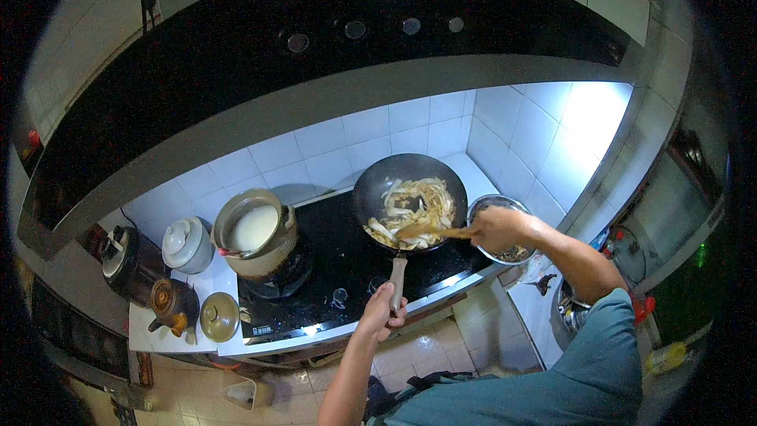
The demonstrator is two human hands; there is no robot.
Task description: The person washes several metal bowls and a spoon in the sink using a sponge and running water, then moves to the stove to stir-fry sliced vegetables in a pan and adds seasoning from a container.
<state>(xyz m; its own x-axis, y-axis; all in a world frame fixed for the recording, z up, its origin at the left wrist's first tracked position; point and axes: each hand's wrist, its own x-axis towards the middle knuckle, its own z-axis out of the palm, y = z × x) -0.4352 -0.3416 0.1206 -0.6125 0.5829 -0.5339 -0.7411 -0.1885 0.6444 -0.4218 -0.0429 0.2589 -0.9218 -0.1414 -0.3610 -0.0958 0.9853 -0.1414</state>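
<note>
My left hand (381, 313) grips the pale handle (398, 275) of a dark wok (372, 189) on the right side of the black glass cooktop (331, 266). In the wok lie sliced pale vegetables (420, 204), some browned at the edges. My right hand (500, 228) is closed around a wooden spatula (437, 231), whose blade rests among the slices at the near side of the wok. Below that hand, partly hidden by it, stands a metal bowl (482, 204) with dark bits in it.
A clay pot (278, 251) holding whitish liquid stands on the left burner. Left of it are a white lidded jar (188, 245), a brown clay pot (171, 302), a dark cooker (133, 266) and a loose lid (219, 316). A range hood (331, 6) overhangs everything.
</note>
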